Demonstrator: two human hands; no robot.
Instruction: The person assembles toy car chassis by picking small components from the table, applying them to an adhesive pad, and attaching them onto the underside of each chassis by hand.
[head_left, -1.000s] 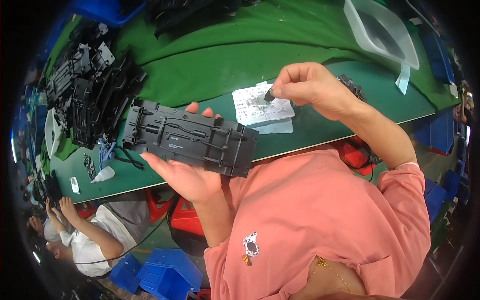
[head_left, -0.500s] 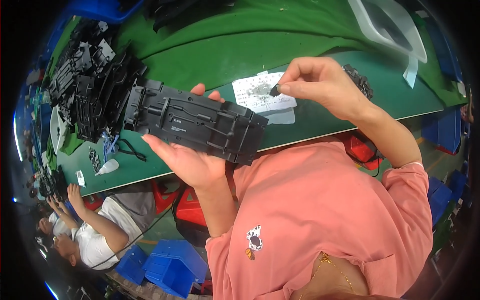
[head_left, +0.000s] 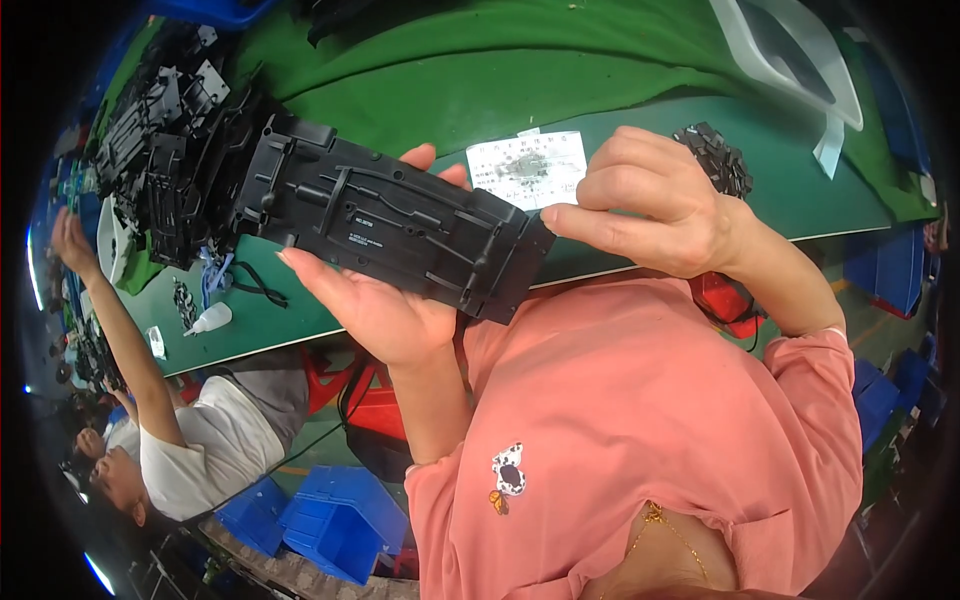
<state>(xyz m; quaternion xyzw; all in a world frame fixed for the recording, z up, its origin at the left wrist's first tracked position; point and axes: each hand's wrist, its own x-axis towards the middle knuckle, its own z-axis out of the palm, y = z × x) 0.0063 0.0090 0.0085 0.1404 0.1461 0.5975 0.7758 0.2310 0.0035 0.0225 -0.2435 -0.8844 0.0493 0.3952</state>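
My left hand (head_left: 385, 315) supports a long black plastic chassis plate (head_left: 390, 215) from below, its thumb along the near edge and fingertips showing past the far edge. Ribs, holes and small light markings cover the upward face. At the plate's right end is my right hand (head_left: 655, 205), closed, its thumb and curled forefinger tips against the corner. Whatever lies between those tips is hidden now. A white paper slip (head_left: 530, 170) with dark smudges rests on the table behind the plate. Just beyond my right hand sits a heap of small black pieces (head_left: 715, 160).
A high pile of black plastic plates (head_left: 170, 140) stands at the left. Near it lie a blue strap (head_left: 213, 280) and a small white bottle (head_left: 212, 319). A white tray (head_left: 848, 105) occupies the far right. A co-worker's arm (head_left: 140, 330) reaches up at left.
My right hand, which pinched a small black piece over the paper, has come down to the plate's right end. The plate has shifted slightly. The co-worker's arm has risen toward the pile.
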